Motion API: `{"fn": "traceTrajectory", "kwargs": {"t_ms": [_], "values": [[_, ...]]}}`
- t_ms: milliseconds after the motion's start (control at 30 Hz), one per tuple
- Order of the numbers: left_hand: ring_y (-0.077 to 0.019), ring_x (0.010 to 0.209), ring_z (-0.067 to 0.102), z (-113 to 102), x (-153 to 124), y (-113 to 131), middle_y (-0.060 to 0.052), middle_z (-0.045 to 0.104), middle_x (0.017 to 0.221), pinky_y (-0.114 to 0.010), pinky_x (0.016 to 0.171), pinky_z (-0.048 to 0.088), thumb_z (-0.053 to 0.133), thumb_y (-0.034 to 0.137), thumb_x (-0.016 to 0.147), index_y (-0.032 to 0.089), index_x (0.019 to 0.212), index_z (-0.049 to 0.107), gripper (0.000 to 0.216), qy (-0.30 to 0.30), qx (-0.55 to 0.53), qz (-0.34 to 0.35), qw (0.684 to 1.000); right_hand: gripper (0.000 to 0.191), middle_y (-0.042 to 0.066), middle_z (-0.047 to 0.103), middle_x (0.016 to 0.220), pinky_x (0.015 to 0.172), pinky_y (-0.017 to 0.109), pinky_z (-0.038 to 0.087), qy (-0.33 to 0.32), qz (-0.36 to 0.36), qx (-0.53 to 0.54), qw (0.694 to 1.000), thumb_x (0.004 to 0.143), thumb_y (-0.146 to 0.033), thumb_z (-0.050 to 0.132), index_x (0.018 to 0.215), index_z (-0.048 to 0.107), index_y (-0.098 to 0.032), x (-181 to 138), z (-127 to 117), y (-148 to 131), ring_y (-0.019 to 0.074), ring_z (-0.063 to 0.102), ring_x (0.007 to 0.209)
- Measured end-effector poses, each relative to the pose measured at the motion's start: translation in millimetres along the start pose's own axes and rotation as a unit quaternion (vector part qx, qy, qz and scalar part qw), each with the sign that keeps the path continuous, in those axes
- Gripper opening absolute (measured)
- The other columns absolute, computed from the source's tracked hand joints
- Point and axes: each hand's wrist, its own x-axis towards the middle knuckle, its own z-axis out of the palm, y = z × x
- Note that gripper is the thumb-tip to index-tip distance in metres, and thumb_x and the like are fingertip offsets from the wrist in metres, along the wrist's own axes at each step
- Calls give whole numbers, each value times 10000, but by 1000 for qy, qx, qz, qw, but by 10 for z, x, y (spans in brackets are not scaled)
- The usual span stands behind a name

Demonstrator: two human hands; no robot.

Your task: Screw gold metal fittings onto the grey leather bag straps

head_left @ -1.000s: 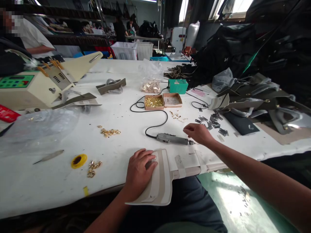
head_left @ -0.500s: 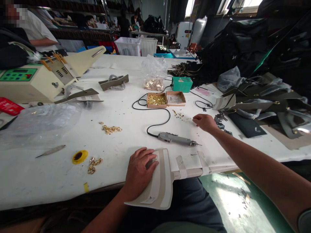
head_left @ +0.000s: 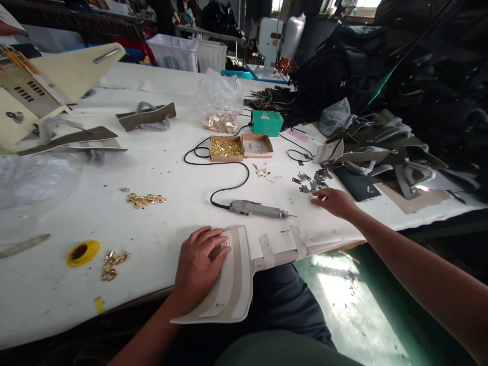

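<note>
Under my left hand (head_left: 200, 269) lies a beige panel with pale strips (head_left: 238, 284), overhanging the table's front edge. That hand grips it from above, fingers on its face and the thumb apart from them. On the right, my right hand (head_left: 333, 201) reaches to the near edge of several small dark metal plates (head_left: 314, 179). Its thumb and fingertips are pinched together; what they hold, if anything, I cannot make out. Between the hands lies a grey electric screwdriver (head_left: 259, 209), its bit pointing right. Small gold fasteners (head_left: 261, 171) are scattered beyond it.
Behind the screwdriver stand a cardboard box of gold fasteners (head_left: 226, 148) and a green box (head_left: 267, 123). A black cable (head_left: 247, 175) loops across the table. Gold hardware (head_left: 147, 200) and a yellow tape roll (head_left: 83, 253) lie left. Olive bag parts (head_left: 381, 152) are piled right.
My right hand has moved from beside the loose gold fasteners to the dark metal plates. My left hand stays on the panel. The camera view has turned right and tipped down slightly.
</note>
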Motion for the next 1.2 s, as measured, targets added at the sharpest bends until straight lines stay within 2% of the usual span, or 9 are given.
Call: {"fn": "traceTrajectory", "kwargs": {"t_ms": [67,167,300,400,567,700,800,967,1200], "values": [[-336,1323,575,0,2,1,-31,760,1286,-543,1106,458,646,356,955,282,1097,789,215,1,3,1,1000,327,46,785,1035,737,299,483,7,3,10,1000,841,-456,729,1076,815,-245,-118,65,41,208,698,845],[-331,1320,580,-1,6,8,-31,761,1285,-533,1105,462,654,351,952,282,1101,789,213,5,5,6,1000,241,42,782,1037,758,294,483,19,-1,23,1000,853,-398,691,984,821,-243,-203,116,11,206,693,857],[-325,1323,582,1,1,15,-25,763,1283,-529,1108,465,660,355,952,285,1090,793,204,6,0,4,1000,182,20,778,894,705,295,452,9,-2,11,1000,845,-372,677,887,806,-251,-213,73,-61,209,680,805],[-329,1324,583,3,-6,16,-31,763,1285,-535,1110,466,670,346,940,282,1083,798,201,7,-3,2,1000,199,8,747,756,657,287,441,-5,16,44,999,861,-391,662,905,788,-243,-159,10,-114,197,668,722],[-335,1337,573,-5,-11,25,-35,760,1290,-547,1113,465,674,336,936,282,1094,792,205,4,-5,-4,1000,221,34,742,777,614,244,445,-26,19,152,988,902,-376,625,920,746,-191,170,47,-401,171,676,731],[-340,1329,579,-29,-5,50,-38,760,1290,-564,1106,473,675,321,934,274,1084,789,194,2,-6,-11,1000,227,50,749,836,580,214,430,-28,14,178,983,920,-345,600,934,736,-164,608,202,-757,131,640,683],[-337,1323,587,-46,1,71,-45,762,1284,-561,1109,486,681,304,927,270,1078,791,190,6,-11,-9,1000,248,44,724,787,543,221,398,-9,25,175,984,921,-339,590,961,747,-151,875,299,-945,118,579,610],[-331,1312,597,-49,-4,77,-68,767,1268,-556,1109,500,674,302,931,266,1086,793,198,18,-9,-5,1000,227,18,657,640,538,251,384,-4,30,156,987,873,-320,631,891,771,-143,1070,388,-999,128,535,563],[-331,1325,588,-35,-10,62,-54,757,1292,-557,1124,479,684,310,939,269,1087,784,183,7,-5,-8,1000,225,30,665,649,569,261,407,-2,48,139,989,832,-304,657,897,800,-142,1103,405,-979,143,557,585]]}}
